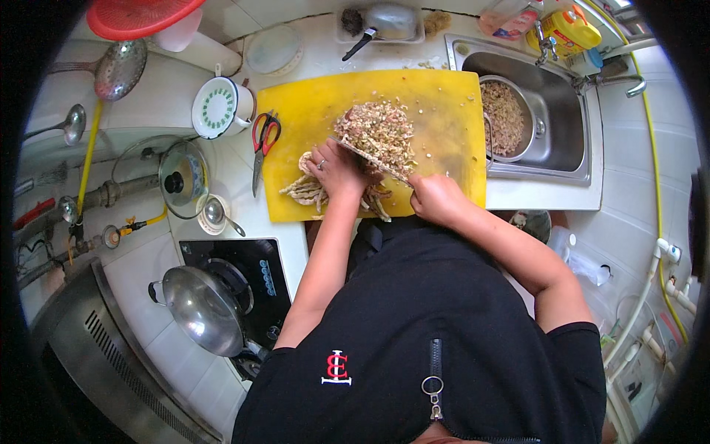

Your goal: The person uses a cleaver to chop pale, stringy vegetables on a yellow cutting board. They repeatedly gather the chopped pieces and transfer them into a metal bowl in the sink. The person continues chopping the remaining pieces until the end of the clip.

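My right hand (pixel 441 195) grips the handle of a kitchen knife (pixel 369 157), probably a cleaver, seen almost along its spine. The blade stands over a yellow cutting board (pixel 452 125), with chopped bits stuck along it. Just left of the blade, my left hand (pixel 343 169) presses on a bunch of pale, wrinkled long bean pods (pixel 306 191), fingers bent near the knife. Pod ends also show below that hand; their cut ends are hidden. Beyond the blade lies a heap of finely chopped beans (pixel 377 130), with loose bits scattered around it.
Red-handled scissors (pixel 258 150) lie by the board's left edge, near a white enamel mug (pixel 216 108). A metal pot of chopped food (pixel 502 116) stands in the steel sink (pixel 560 133). At lower left, a wok (pixel 202 311) rests on the black gas hob (pixel 266 250).
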Action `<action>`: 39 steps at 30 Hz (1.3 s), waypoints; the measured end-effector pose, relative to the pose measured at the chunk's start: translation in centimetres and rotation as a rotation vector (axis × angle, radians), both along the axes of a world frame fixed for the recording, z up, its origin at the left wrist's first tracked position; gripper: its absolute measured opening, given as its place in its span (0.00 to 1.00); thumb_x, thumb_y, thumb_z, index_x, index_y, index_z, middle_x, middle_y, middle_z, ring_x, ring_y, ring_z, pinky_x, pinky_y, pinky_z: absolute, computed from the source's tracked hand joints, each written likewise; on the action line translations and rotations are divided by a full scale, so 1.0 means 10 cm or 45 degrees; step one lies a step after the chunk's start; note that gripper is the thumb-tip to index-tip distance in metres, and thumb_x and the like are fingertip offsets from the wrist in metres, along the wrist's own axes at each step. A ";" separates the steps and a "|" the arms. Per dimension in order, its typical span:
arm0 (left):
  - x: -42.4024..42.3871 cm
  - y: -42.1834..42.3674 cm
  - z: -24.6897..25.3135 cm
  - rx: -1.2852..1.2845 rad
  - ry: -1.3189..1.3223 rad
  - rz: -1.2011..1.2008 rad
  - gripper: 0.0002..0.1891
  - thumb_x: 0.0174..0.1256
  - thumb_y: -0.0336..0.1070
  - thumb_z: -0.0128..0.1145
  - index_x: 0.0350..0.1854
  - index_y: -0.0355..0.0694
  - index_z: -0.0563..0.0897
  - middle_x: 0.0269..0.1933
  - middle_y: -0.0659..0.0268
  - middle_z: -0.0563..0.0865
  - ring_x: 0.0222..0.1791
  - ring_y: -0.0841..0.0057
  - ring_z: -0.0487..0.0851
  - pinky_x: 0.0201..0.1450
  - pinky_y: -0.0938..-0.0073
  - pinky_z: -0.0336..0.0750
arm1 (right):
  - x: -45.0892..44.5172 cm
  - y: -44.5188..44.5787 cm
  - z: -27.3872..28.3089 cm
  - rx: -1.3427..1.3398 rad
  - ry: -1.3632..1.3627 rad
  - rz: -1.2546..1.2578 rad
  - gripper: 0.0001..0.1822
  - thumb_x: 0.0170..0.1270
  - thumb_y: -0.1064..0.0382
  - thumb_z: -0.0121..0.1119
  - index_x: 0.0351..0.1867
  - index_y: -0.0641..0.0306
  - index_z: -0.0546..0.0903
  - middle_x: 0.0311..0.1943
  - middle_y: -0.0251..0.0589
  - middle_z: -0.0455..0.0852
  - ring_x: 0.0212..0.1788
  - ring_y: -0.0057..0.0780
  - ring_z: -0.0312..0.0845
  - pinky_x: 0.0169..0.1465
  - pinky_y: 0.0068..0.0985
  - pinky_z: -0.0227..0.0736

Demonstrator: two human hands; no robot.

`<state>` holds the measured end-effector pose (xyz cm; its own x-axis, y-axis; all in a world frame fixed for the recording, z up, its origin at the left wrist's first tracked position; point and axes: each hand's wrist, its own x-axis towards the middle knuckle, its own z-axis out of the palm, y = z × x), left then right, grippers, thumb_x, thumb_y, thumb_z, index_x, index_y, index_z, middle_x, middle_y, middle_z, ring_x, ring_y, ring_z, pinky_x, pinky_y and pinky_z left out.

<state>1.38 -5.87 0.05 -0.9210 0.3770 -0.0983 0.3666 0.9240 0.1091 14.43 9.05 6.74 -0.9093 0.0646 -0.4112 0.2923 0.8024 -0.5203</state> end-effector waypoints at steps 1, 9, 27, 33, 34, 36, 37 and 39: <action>0.02 -0.02 -0.07 0.035 -0.053 0.001 0.46 0.30 0.58 0.76 0.54 0.39 0.70 0.50 0.52 0.74 0.58 0.53 0.70 0.61 0.48 0.64 | -0.01 -0.01 0.03 0.002 -0.002 0.009 0.09 0.54 0.64 0.56 0.32 0.68 0.79 0.25 0.58 0.84 0.32 0.58 0.83 0.38 0.49 0.77; 0.04 0.02 -0.04 0.033 -0.168 0.038 0.41 0.34 0.53 0.75 0.54 0.41 0.73 0.51 0.55 0.75 0.57 0.55 0.71 0.58 0.49 0.65 | -0.14 0.00 0.00 -0.010 -0.119 0.033 0.09 0.53 0.65 0.56 0.32 0.69 0.80 0.26 0.60 0.84 0.33 0.59 0.83 0.39 0.49 0.78; 0.01 -0.10 -0.19 0.154 -0.278 0.059 0.52 0.32 0.55 0.77 0.64 0.36 0.67 0.60 0.51 0.70 0.65 0.50 0.65 0.65 0.45 0.59 | -0.68 -0.25 -0.51 -0.013 0.007 -0.010 0.11 0.52 0.65 0.56 0.34 0.69 0.84 0.30 0.64 0.84 0.37 0.60 0.83 0.43 0.48 0.78; 0.08 -0.06 -0.20 0.037 -0.176 0.121 0.51 0.30 0.62 0.77 0.59 0.39 0.69 0.56 0.52 0.71 0.61 0.49 0.67 0.65 0.47 0.61 | -0.23 -0.07 -0.14 -0.050 0.117 -0.058 0.10 0.54 0.63 0.56 0.34 0.67 0.80 0.26 0.62 0.83 0.33 0.59 0.82 0.40 0.49 0.77; 0.06 -0.05 -0.13 0.014 -0.188 0.095 0.51 0.30 0.63 0.77 0.58 0.40 0.69 0.55 0.52 0.71 0.60 0.49 0.68 0.64 0.47 0.62 | -0.15 -0.04 -0.02 -0.066 0.107 -0.066 0.09 0.54 0.63 0.56 0.33 0.66 0.80 0.26 0.61 0.83 0.33 0.59 0.82 0.40 0.49 0.77; 0.09 -0.06 -0.11 0.070 -0.117 0.072 0.43 0.28 0.63 0.79 0.47 0.42 0.74 0.50 0.58 0.73 0.56 0.56 0.69 0.64 0.47 0.59 | -0.03 -0.02 0.11 -0.058 0.067 -0.064 0.08 0.54 0.64 0.56 0.33 0.66 0.80 0.24 0.60 0.83 0.31 0.59 0.82 0.39 0.50 0.77; 0.10 -0.06 -0.12 0.061 -0.100 0.068 0.43 0.27 0.63 0.78 0.46 0.43 0.74 0.50 0.58 0.73 0.56 0.56 0.70 0.64 0.47 0.59 | 0.01 0.00 0.11 -0.050 0.059 -0.050 0.08 0.54 0.64 0.56 0.33 0.66 0.80 0.24 0.60 0.83 0.31 0.59 0.82 0.39 0.50 0.77; 0.10 -0.06 -0.13 0.043 -0.067 0.058 0.43 0.27 0.64 0.78 0.45 0.43 0.74 0.49 0.58 0.73 0.56 0.57 0.70 0.63 0.47 0.60 | 0.06 0.02 0.09 -0.034 0.041 -0.025 0.08 0.54 0.64 0.56 0.33 0.66 0.80 0.23 0.59 0.83 0.30 0.59 0.82 0.38 0.50 0.77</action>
